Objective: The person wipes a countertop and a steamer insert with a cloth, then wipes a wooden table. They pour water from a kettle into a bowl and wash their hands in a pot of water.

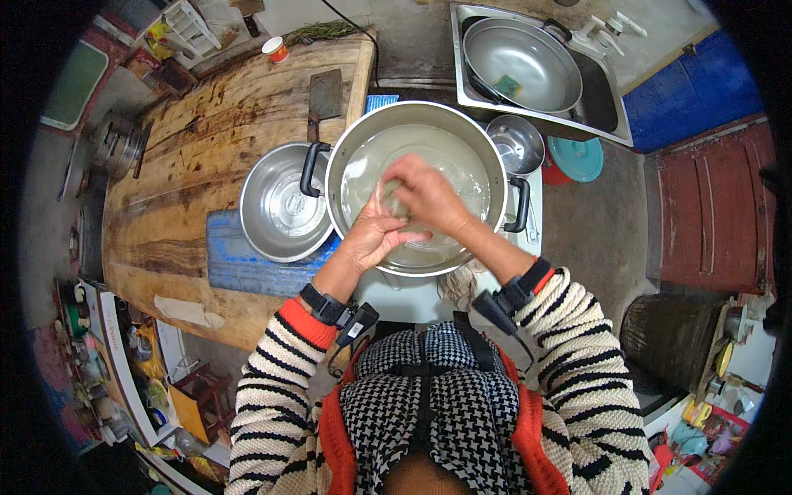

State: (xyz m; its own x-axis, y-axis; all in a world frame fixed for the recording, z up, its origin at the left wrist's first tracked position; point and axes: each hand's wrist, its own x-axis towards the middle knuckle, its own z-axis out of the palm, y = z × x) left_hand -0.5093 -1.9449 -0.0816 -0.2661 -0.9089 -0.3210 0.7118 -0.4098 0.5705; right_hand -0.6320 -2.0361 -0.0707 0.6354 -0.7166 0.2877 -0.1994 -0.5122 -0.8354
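In front of me stands a large two-handled metal pot (479,133) with cloudy water in it. Over the water, my left hand (370,238) grips a small round vessel, perhaps a glass or bowl (380,197), by its side. My right hand (427,193) is blurred by motion. Its fingers reach into or against the vessel, where a greyish-green patch (396,201) shows beneath them; I cannot tell whether this is a scrubber or part of the vessel. The hands partly hide the vessel.
Left of the pot, a steel basin (257,213) rests partly on a blue board (241,272). A cleaver (325,96) lies on the wooden table (185,167). At right are a small steel bowl (523,139) and a sink (609,105) holding a large pan (550,59).
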